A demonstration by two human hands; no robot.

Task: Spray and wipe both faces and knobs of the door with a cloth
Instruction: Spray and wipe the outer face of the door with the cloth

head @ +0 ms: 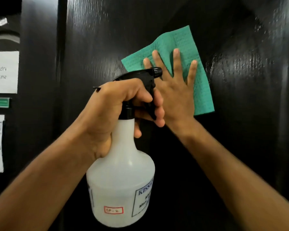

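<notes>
We stand close to the dark door (107, 39), and both our hands are busy. Our right hand (175, 90) lies flat on the green cloth (202, 90), with the fingers (191, 72) straight and spread wide, and it presses the cloth against the door face a little right of the middle of the view. Our left hand (110, 112) holds the spray bottle (122, 177) by its neck, with the fingers curled around the black trigger head (140, 75). The bottle hangs in front of the door and, as far as we can tell, does not touch it.

The cloth looks thin and soft, with a waffle texture, so we judge it very light and easy to fold. It will probably slide or bunch up if only the fingertips push it, so a flat palm in its middle seems the best way to hold it. To the right of the cloth the door shows small shining spots, maybe spray drops, so the surface there may be wet and a little slippery.

The bottle is of white half-clear plastic. We cannot see how full it is, so its weight is uncertain. The narrow neck under the trigger is the natural place to take it.

No knob is visible. On the left, a paper sign (4, 72) reads "Laundry Machine".
</notes>
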